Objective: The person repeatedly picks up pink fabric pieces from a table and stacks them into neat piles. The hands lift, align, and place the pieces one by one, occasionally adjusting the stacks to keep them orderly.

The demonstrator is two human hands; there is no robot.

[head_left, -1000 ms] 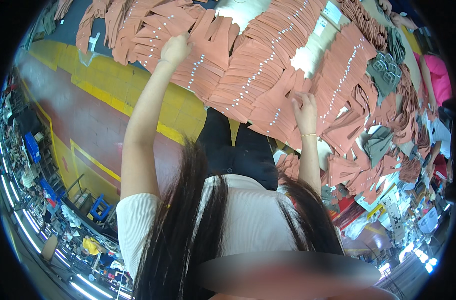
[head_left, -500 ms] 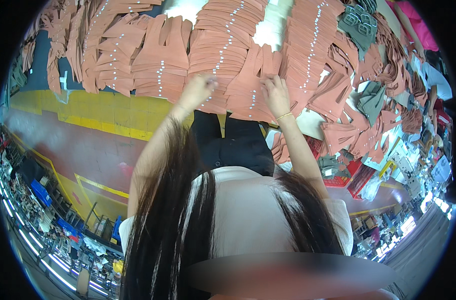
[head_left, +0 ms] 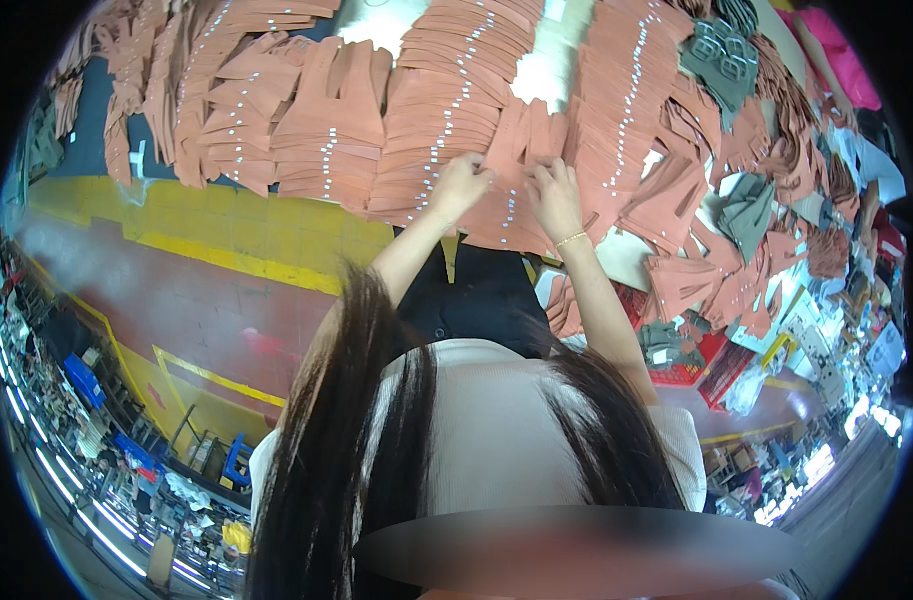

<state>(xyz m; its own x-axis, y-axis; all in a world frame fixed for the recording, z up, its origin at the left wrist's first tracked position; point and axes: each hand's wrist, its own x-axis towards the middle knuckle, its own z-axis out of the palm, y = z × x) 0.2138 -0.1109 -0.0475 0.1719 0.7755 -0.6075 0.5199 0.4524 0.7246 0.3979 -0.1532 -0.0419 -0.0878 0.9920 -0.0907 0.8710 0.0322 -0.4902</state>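
Note:
Salmon-coloured cut fabric pieces lie in overlapping stacks, each with a slanting row of small white stickers. My left hand (head_left: 462,188) is over the near end of the stack of cut fabric pieces (head_left: 506,205) in front of me, its fingers bent and drawn together. Over the right side of the same stack is my right hand (head_left: 554,198), its thumb and fingers pinched near the fabric. What either hand holds, if anything, is too small to make out. A narrow gap separates the two hands.
Another sticker-marked fabric stack (head_left: 326,140) lies to the left. Dark green fabric pieces (head_left: 744,212) and green looped pieces (head_left: 721,55) rest on the right. Red crates (head_left: 721,370) stand below the table's right side. A person in pink (head_left: 841,60) is at the far right.
My left hand has moved right, from the neighbouring stack to the one by my right hand. The right hand stays nearly in place. The view has shifted slightly.

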